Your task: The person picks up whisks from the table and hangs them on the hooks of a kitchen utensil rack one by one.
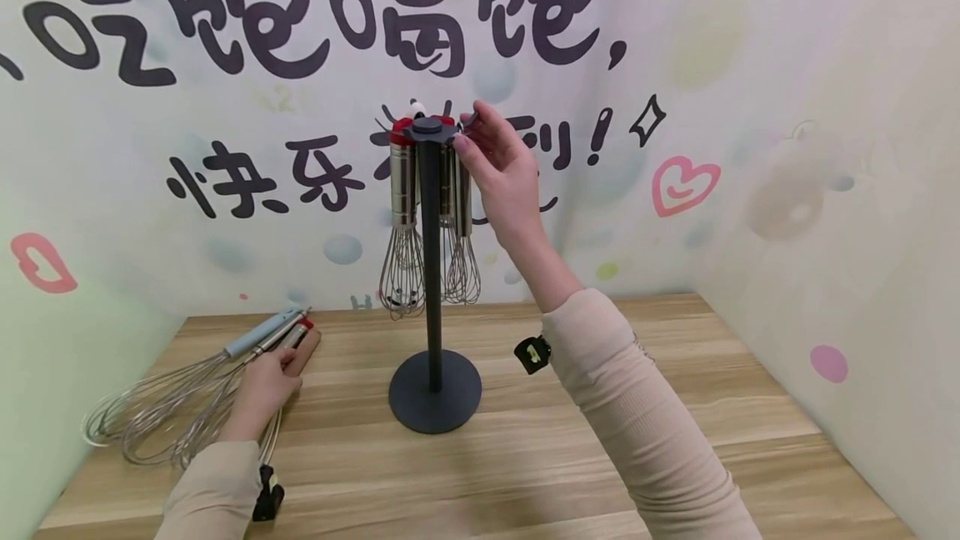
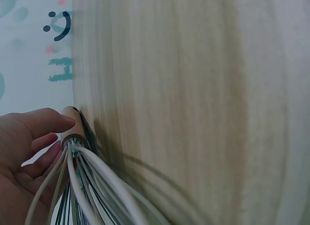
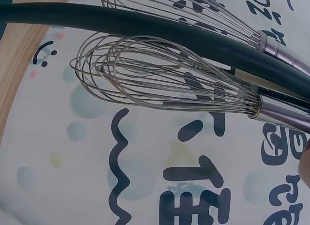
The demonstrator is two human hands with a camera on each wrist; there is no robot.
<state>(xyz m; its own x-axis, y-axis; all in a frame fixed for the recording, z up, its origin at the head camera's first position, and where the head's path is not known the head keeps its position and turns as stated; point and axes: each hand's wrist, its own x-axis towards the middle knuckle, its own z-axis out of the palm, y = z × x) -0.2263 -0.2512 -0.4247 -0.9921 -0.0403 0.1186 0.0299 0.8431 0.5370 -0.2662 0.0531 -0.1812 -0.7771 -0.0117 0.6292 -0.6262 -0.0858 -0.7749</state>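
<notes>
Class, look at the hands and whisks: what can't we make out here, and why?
Head view: part of the wooden-handled whisk, hidden by the left hand.
Left wrist view: that whisk's far wire ends, cut off by the bottom edge.
Right wrist view: most of the right hand, cut off by the right edge.

holding a brown-handled whisk with the left grip, low over the wooden counter, close to a blue-handled whisk. touching the top of a tall black stand with the right grip, just beside some shiny whisks hanging there, wires down.
</notes>
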